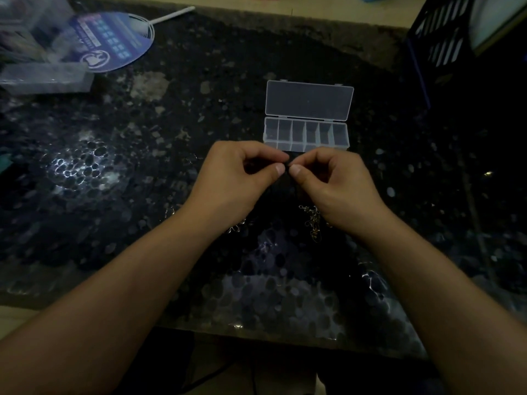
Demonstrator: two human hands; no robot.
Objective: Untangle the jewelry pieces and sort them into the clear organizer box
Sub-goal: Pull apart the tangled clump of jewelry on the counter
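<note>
both hands (238, 178) (335, 186) pinch together — what the fingers (278, 168) hold, cannot tell.

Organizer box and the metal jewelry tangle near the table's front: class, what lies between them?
In the head view, both hands: the left hand and right hand, fingertips pinched together, sit between the open organizer box and the jewelry tangle.

Nothing legible here. The round hand fan (112, 41) at the far left of the bench (171, 138) carries printed rows of pale blocks and a circular emblem, but it's all too blurred to read. The clear organizer box (306, 135) bears no lettering.
</note>
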